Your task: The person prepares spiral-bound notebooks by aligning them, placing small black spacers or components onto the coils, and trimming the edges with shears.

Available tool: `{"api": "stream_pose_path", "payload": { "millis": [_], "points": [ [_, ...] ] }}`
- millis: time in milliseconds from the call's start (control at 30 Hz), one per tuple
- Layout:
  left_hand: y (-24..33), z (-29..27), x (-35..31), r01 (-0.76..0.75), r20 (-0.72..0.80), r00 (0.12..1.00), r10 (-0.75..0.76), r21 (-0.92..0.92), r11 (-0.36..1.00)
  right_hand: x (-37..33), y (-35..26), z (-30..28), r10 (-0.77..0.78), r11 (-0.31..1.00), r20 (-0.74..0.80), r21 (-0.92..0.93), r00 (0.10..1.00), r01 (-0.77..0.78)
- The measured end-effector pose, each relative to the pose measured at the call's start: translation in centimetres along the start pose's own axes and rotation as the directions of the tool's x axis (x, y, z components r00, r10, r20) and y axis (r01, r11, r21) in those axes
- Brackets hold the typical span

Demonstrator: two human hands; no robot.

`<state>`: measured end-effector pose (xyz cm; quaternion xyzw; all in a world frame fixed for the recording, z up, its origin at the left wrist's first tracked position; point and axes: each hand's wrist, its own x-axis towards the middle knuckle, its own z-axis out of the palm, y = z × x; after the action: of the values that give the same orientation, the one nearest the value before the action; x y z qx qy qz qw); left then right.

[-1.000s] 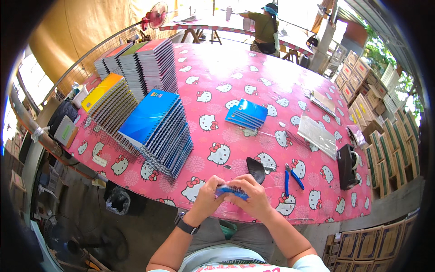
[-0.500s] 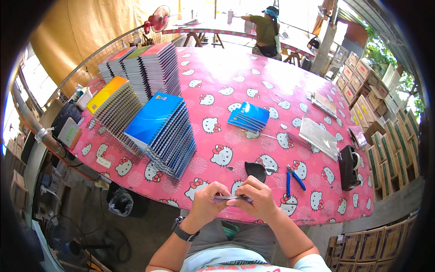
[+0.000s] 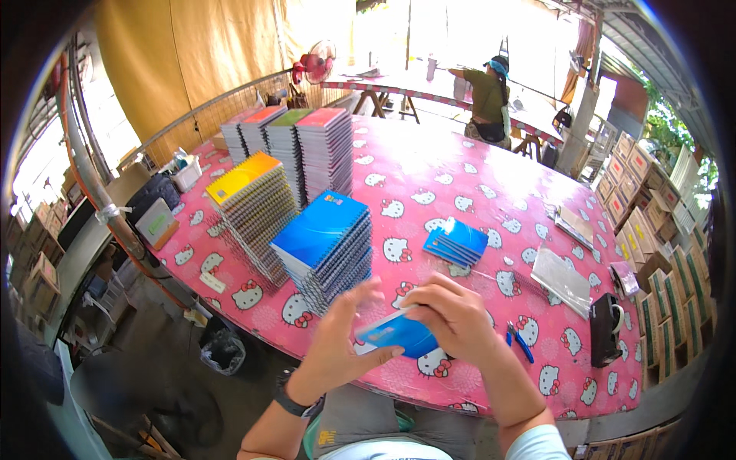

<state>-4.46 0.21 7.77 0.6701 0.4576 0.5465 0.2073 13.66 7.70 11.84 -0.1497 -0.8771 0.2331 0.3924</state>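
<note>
A small blue spiral notebook (image 3: 405,336) is tilted above the near edge of the table, its cover facing me. My right hand (image 3: 454,316) grips its upper right part, fingers bent over the top edge. My left hand (image 3: 333,349) is at the notebook's left end. Its fingers are spread and slightly blurred, and its thumb lies along the lower edge of the cover. Beyond my left hand stands a tall stack of blue spiral notebooks (image 3: 326,230). Several more blue notebooks (image 3: 458,241) lie fanned on the table farther out.
Yellow-topped notebooks (image 3: 249,180) and taller stacks (image 3: 322,142) stand at the left. To the right are blue-handled pliers (image 3: 521,343), a clear plastic sheet (image 3: 561,277) and a black tape dispenser (image 3: 606,330). A person (image 3: 488,100) is at the far table.
The notebook, edge-on between both hands before, now shows its blue cover. My left fingers have come apart from it. The view has shifted, so the table sits lower and farther right.
</note>
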Motion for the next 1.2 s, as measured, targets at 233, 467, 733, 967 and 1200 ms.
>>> {"api": "stream_pose_path", "payload": {
  "millis": [233,467,733,967,1200],
  "points": [
    [1.9,-6.1,7.1,0.024,-0.386,0.922,-0.014,0.022,0.999,11.6,0.7,-0.3,-0.285,0.919,-0.168,-0.328,0.944,0.219],
    [-6.4,-9.8,6.5,0.307,-0.571,0.821,-0.008,0.430,0.849,11.8,13.3,7.4,0.131,0.959,-0.251,0.278,0.959,-0.058],
    [-9.7,-6.4,7.3,-0.017,-0.626,0.752,-0.205,-0.329,0.944,12.4,12.7,11.9,0.326,0.912,-0.550,0.398,0.769,-0.102],
    [-9.8,-5.0,8.2,-0.068,-0.695,0.687,-0.212,-0.352,0.934,11.8,13.7,10.4,0.394,0.804,-0.276,0.565,0.877,-0.184],
    [-8.2,-8.6,5.7,-0.185,-0.733,0.672,0.103,-0.031,0.982,3.4,27.2,3.2,0.521,0.809,-0.591,0.112,0.616,-0.577]
  ]
}}
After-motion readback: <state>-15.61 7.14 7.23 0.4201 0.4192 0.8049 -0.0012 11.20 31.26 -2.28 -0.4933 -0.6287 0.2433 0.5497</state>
